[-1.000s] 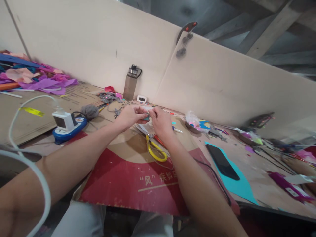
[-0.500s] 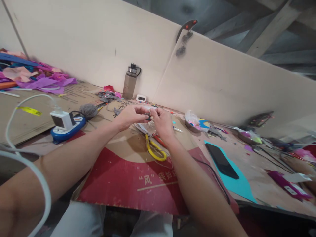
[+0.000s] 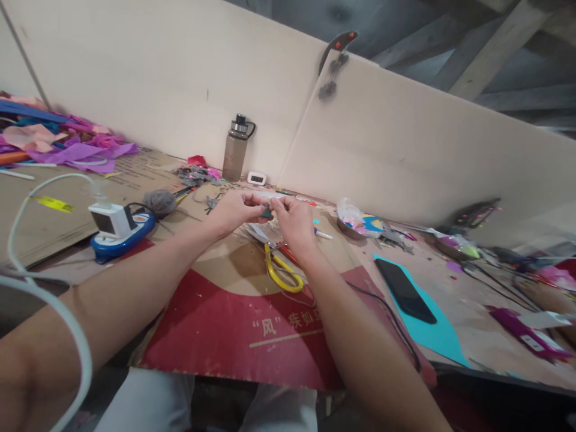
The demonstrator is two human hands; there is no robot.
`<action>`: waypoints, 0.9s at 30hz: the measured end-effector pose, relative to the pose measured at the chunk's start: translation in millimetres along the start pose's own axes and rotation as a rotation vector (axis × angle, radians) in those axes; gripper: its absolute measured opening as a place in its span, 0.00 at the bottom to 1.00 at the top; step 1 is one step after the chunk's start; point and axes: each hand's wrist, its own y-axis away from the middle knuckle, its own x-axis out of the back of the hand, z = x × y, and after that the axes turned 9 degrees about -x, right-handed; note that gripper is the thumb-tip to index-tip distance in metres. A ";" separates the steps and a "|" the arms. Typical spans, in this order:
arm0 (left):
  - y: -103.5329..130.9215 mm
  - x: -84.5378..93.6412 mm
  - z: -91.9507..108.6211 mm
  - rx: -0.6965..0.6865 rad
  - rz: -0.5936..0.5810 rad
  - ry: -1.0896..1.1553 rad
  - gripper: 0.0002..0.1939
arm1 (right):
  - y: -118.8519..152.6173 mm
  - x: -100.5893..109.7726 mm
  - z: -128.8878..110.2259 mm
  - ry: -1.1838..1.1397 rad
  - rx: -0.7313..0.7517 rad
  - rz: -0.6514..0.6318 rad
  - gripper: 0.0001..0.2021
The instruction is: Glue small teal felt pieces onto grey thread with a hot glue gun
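Over the middle of the cardboard sheet [image 3: 234, 342], my left hand [image 3: 237, 211] pinches a small dark teal piece [image 3: 267, 212] between thumb and fingers. My right hand [image 3: 293, 221] meets it from the right, its thumb and fingertips closed at the same piece. The piece is too small to make out well. Just below my right hand lie scissors with yellow handles [image 3: 284, 276], their blades partly hidden. Beside them are a red-handled tool [image 3: 288, 255] and white scraps under my hands.
A bottle [image 3: 235, 150] and small white clock [image 3: 256, 178] stand by the partition. Left are a power strip [image 3: 123, 237], grey yarn [image 3: 160, 203] and coloured scraps [image 3: 76, 150]. Right are a bowl [image 3: 351, 229], a phone [image 3: 405, 291] on turquoise sheet, a magenta tool [image 3: 524, 333] and another person's arm.
The teal piece shows more clearly between my fingertips and has shifted slightly left. Both hands stay close together. The view has moved very slightly.
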 end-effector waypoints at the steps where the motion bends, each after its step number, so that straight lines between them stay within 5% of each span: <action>1: -0.3 -0.1 -0.3 -0.003 0.005 0.001 0.10 | 0.4 0.3 -1.1 0.001 0.000 -0.004 0.16; 18: -2.8 1.8 -7.5 -0.052 0.058 -0.090 0.04 | -0.1 -2.5 -3.9 -0.025 -0.090 -0.103 0.12; 27: -0.4 -2.7 -2.1 -0.091 0.039 -0.214 0.07 | 1.3 -4.4 -11.8 -0.003 -0.165 -0.015 0.06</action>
